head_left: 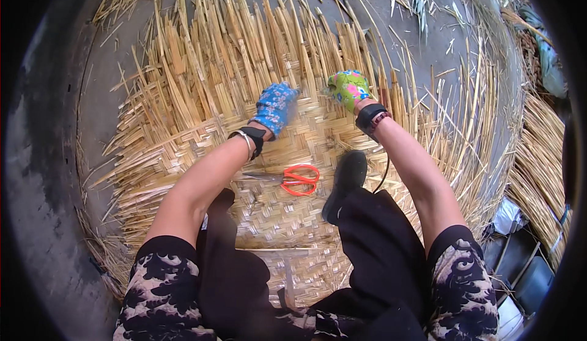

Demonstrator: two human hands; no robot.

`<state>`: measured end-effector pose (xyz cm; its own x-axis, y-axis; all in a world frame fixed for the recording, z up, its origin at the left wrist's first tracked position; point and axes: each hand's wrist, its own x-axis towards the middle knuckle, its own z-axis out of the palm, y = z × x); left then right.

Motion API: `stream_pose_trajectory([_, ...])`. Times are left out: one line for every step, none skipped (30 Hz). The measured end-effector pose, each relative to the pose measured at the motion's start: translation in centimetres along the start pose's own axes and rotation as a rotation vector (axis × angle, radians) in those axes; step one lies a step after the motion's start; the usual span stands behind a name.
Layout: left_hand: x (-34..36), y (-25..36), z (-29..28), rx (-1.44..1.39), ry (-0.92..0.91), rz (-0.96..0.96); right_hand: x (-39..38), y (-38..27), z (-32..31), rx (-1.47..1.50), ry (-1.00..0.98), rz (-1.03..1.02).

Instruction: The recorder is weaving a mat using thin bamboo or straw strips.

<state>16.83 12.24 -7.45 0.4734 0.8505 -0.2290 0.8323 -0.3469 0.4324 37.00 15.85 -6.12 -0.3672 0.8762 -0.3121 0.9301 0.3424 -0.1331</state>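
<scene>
A woven mat of flat straw-coloured reed strips (263, 209) spreads under me, with long loose strip ends fanning out along its far side. My left hand (275, 107), in a blue flowered glove, is over the weave at the base of these ends; motion smears its fingertips. To its right, my right hand (348, 89), in a green flowered glove, is closed at the strips, and what lies in its fingers is hidden. Scissors (299, 180) with orange handles lie on the mat between my feet, blades pointing left.
My dark shoe (345, 185) rests on the mat right of the scissors. A bundle of long reeds (541, 163) lies at the far right, near a blue-grey container (533, 285). Loose reed scraps litter the grey floor (422, 44) beyond the mat. A grey wall (46, 157) stands left.
</scene>
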Motion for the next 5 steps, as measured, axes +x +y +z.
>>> stream_pose_trajectory([0.3, 0.9, -0.5, 0.011, 0.018, -0.02, -0.1, 0.5, -0.5, 0.104, -0.062, 0.031])
stream_pose_trajectory([0.9, 1.9, -0.8, 0.027, -0.026, -0.043, -0.4, 0.9, -0.9, 0.193, -0.129, 0.067])
stream_pose_trajectory([1.3, 2.9, -0.9, -0.071, 0.11, -0.022, -0.7, 1.5, -1.2, 0.186, -0.144, 0.089])
stream_pose_trajectory([1.6, 3.9, -0.7, -0.182, 0.24, 0.009, -1.2, 1.9, -1.4, 0.195, -0.145, 0.074])
stream_pose_trajectory([1.7, 4.3, -0.7, -0.182, 0.252, -0.01, -1.7, 2.3, -1.5, 0.235, -0.118, 0.102])
